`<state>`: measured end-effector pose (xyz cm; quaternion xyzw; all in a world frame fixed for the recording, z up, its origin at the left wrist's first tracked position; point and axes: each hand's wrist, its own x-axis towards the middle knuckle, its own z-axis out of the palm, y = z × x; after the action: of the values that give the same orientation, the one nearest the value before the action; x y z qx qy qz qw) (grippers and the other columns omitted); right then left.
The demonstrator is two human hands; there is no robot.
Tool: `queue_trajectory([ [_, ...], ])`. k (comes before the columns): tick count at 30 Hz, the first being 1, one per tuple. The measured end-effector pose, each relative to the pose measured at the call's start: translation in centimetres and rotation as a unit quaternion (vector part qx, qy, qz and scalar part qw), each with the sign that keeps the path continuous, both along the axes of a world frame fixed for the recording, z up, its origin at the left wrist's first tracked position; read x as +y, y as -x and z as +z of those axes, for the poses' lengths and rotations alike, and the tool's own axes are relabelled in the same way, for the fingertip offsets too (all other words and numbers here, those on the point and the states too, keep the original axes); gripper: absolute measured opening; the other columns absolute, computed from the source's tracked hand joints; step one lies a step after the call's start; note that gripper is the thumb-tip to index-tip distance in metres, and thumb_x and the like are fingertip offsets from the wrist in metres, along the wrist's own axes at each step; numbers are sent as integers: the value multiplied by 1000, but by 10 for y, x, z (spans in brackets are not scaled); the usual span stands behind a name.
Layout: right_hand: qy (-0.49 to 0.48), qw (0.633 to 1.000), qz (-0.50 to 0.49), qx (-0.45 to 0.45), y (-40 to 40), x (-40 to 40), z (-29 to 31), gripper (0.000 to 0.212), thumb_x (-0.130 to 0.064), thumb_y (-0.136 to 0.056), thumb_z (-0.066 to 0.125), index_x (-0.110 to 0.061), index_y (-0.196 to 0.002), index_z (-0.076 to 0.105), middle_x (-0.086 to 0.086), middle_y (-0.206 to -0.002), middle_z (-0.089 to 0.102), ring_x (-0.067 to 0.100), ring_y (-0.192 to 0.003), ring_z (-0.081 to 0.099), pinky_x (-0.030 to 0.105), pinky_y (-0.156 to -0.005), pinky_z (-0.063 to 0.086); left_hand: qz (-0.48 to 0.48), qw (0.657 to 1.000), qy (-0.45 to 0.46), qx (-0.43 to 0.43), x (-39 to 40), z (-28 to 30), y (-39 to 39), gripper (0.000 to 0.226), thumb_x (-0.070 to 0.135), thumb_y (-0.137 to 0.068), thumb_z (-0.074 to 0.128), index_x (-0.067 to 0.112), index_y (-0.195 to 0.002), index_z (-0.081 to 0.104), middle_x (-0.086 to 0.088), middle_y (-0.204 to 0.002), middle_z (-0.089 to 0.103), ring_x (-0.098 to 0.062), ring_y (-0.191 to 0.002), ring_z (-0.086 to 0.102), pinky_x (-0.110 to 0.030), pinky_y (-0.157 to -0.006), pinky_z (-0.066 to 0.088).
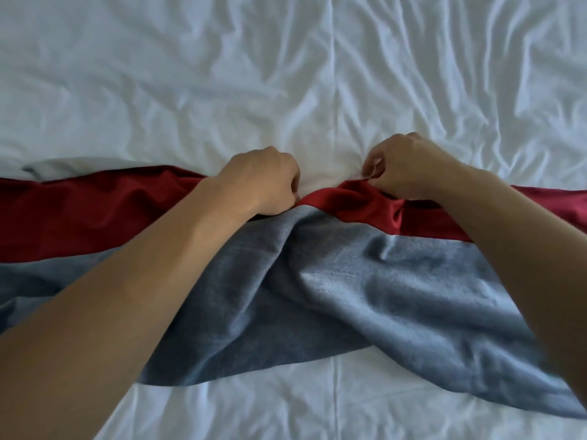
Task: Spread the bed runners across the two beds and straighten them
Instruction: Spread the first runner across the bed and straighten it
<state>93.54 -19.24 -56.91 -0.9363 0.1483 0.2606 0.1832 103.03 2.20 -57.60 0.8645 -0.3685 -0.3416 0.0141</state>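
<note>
While both hands, left hand (265,179) and right hand (403,168), pinch the runner (349,281) at its red edge (346,201), uneven pulling risks deeper bunching mid-bed.

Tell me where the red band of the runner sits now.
In the head view, the red band runs left to right along the runner's far edge, against the white sheet, bunched between both hands.

sheet (158,74): white, creased | seam (332,90): runs down the middle, top to bottom
</note>
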Motion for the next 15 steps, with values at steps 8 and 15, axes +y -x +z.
queue_trajectory([
  [8,101,986,-62,-118,3,-8,-3,16,-25,-82,60,-30,-93,71,2,-98,72,28,-97,62,42,-101,38,-2,1000,8,16,6,4,-3,20,46,-87,63,34,-102,71,9,-101,68,-17,-87,60,-31,-66,41],
  [15,41,995,48,-83,-14,26,-10,12,-32,-84,62,-34,-91,71,-8,-93,69,17,-84,56,31,-85,41,29,998,50,-30,9,-6,5,23,43,-92,56,33,-106,71,3,-107,69,-24,-94,63,-32,-69,39],
])
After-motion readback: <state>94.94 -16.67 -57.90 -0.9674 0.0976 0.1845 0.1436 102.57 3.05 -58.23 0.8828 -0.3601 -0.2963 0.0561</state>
